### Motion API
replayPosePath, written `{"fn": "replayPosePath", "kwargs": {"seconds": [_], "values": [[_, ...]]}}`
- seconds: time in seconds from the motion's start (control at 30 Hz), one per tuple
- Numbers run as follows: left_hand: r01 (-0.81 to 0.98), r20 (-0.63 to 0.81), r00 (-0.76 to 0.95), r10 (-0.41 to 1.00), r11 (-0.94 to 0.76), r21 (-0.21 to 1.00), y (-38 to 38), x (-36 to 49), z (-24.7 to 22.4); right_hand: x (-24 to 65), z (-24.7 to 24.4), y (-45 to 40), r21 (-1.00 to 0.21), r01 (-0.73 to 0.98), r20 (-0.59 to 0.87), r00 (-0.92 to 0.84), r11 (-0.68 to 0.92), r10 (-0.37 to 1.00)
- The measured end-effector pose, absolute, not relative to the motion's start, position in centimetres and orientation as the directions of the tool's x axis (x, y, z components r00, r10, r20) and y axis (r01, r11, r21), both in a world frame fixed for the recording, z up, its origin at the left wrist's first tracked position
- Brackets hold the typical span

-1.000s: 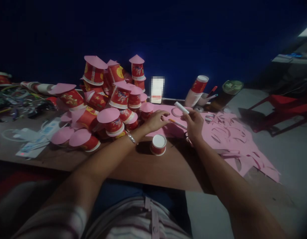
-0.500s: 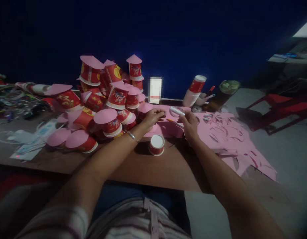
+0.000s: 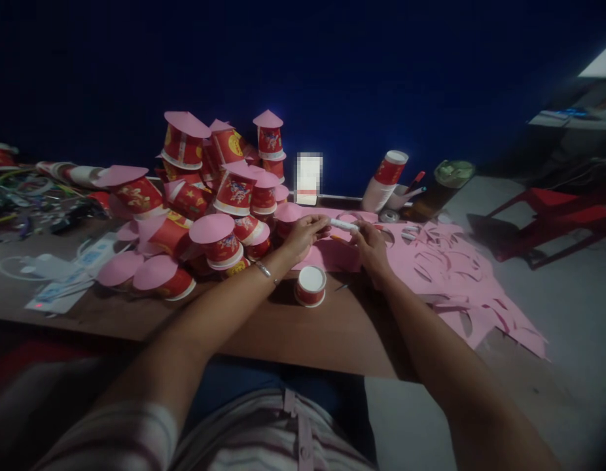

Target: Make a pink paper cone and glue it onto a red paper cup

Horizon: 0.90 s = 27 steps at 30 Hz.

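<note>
A slim white tube (image 3: pixel 344 225), perhaps a glue tube or marker, lies level between my two hands above pink paper. Its left end meets the pinched fingertips of my left hand (image 3: pixel 309 234). My right hand (image 3: pixel 372 245) is closed round the other end. An orange pen (image 3: pixel 337 237) rests on the pink paper (image 3: pixel 327 255) under the tube, partly covered. Just nearer to me, a red paper cup (image 3: pixel 311 288) stands bottom up on the brown table (image 3: pixel 283 327).
Many red cups with pink paper cones (image 3: pixel 212 229) are piled at the left. Pink paper scraps (image 3: pixel 455 275) spread over the right side. A cup stack (image 3: pixel 384 180), a dark bottle (image 3: pixel 443 186) and a lit phone (image 3: pixel 308 178) stand at the back. A power strip (image 3: pixel 67 278) lies left.
My right hand has brought the white tube left and level, so its end now meets my left fingertips. My left hand has barely moved. The upturned cup has stayed put.
</note>
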State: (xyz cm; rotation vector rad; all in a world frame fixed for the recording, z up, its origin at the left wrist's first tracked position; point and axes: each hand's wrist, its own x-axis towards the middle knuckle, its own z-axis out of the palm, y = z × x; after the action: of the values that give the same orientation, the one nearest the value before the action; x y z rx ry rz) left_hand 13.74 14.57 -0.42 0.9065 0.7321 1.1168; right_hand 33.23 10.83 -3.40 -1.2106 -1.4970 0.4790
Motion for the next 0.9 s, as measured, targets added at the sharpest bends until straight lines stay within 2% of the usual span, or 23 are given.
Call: {"fn": "replayPosePath", "kwargs": {"seconds": [0.27,0.5,0.67,0.73,0.77,0.9], "values": [[-0.335,-0.030,0.257,0.966,0.119,0.935,14.3,13.9,-0.5,33.6,-3.4,11.4,-0.715,0.538,0.548,0.034,0.447,0.836],[-0.226,-0.032,0.274,0.961,0.097,0.969,12.6,12.9,0.0,34.7,-4.0,12.1,-0.674,0.655,0.484,0.041,0.343,0.874],[0.166,0.026,0.276,0.961,-0.075,0.983,11.2,8.9,0.1,35.1,-4.5,12.3,-0.585,0.790,0.424,0.104,0.184,0.900],[0.361,0.149,0.287,0.946,-0.251,0.898,10.7,7.1,0.1,34.9,-4.5,12.2,-0.544,0.827,0.393,0.105,0.139,0.913],[0.466,0.200,0.325,0.924,-0.340,0.817,10.5,6.3,0.1,34.8,-4.5,12.1,-0.525,0.842,0.378,0.103,0.121,0.920],[0.713,0.207,0.451,0.868,-0.490,0.503,9.8,4.6,-0.4,34.5,-4.2,11.7,-0.454,0.887,0.343,0.089,0.082,0.935]]}}
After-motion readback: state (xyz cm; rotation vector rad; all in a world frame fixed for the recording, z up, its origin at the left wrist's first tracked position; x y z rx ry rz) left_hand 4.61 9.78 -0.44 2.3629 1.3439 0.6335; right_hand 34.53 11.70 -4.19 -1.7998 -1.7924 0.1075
